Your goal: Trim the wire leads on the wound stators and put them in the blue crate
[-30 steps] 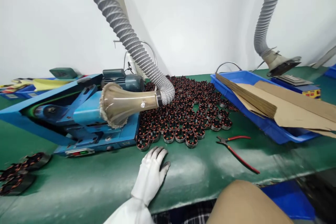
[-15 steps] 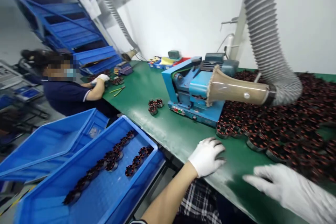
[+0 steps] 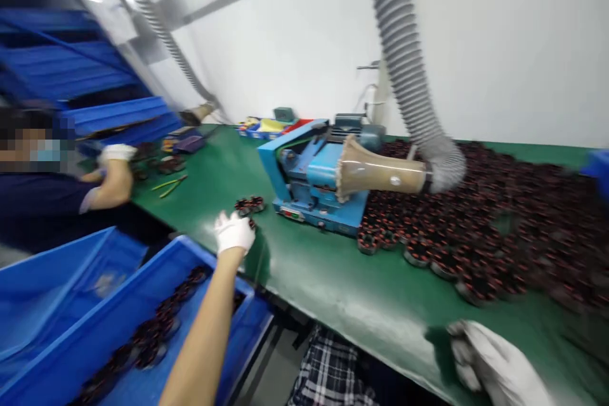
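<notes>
My left hand (image 3: 234, 233), in a white glove, is over the green bench at a small group of dark ring-shaped parts with orange windings (image 3: 248, 205). Its fingers are spread, and one part shows against its right side; whether it grips that part is not clear. At the lower right, low over the bench, my gloved right hand (image 3: 490, 358) has its fingers curled together, with nothing visible in them. A large mass of the same parts (image 3: 457, 228) covers the bench beyond it.
A blue machine (image 3: 314, 184) with a tan funnel and grey hose (image 3: 404, 44) stands mid-bench. Blue bins (image 3: 42, 355) lie at lower left, one holding rows of parts. Green-handled pliers (image 3: 170, 185) rest near a co-worker's gloved hand (image 3: 118, 152).
The view has swung to the right. My left hand has moved left along the bench to the small group of parts. My right hand's fingers, outstretched before, are now curled.
</notes>
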`<action>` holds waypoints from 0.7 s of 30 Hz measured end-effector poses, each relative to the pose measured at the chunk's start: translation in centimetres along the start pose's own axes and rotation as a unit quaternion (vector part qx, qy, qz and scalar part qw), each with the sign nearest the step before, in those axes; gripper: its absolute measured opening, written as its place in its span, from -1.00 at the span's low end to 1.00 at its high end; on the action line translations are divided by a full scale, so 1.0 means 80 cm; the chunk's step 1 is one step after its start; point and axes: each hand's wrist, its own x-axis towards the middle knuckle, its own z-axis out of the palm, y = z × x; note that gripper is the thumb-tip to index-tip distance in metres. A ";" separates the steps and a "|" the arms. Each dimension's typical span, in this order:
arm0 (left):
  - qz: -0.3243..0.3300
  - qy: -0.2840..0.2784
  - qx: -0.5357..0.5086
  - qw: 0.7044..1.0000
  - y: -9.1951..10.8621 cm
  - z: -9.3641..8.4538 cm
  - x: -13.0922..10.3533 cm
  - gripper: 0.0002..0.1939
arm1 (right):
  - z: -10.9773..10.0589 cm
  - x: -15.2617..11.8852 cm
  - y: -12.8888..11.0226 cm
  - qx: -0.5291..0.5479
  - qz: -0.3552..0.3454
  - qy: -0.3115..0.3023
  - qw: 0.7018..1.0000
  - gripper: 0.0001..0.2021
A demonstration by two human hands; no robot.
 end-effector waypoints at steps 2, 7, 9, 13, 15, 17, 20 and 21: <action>0.063 -0.055 -0.027 0.996 0.025 0.011 -0.018 -0.83 | 0.007 -0.004 -0.007 0.054 0.007 -0.033 0.998 -0.60; 0.269 -0.130 -0.130 0.945 0.131 0.038 -0.124 -0.85 | 0.025 0.009 -0.022 0.060 0.014 0.032 0.998 -0.56; 0.325 -0.136 -0.181 0.918 0.171 0.039 -0.170 -0.81 | 0.026 0.009 -0.024 0.045 0.024 0.036 0.998 -0.51; 0.428 -0.169 -0.288 0.840 0.214 0.042 -0.222 -0.38 | 0.020 0.001 -0.019 -0.028 0.060 0.004 0.998 -0.33; 0.447 -0.186 -0.306 0.820 0.220 0.049 -0.228 -0.15 | 0.016 0.000 -0.014 -0.072 0.061 0.003 0.996 -0.32; 0.448 -0.176 -0.307 0.821 0.227 0.060 -0.226 -0.05 | 0.013 0.004 -0.011 -0.069 0.035 0.020 0.997 -0.39; 0.467 -0.138 -0.313 0.816 0.242 0.076 -0.220 -0.09 | 0.015 0.011 -0.013 -0.013 0.009 0.036 0.999 -0.54; 0.474 -0.124 -0.319 0.811 0.248 0.079 -0.219 -0.12 | 0.017 0.012 -0.014 0.002 0.007 0.039 0.999 -0.58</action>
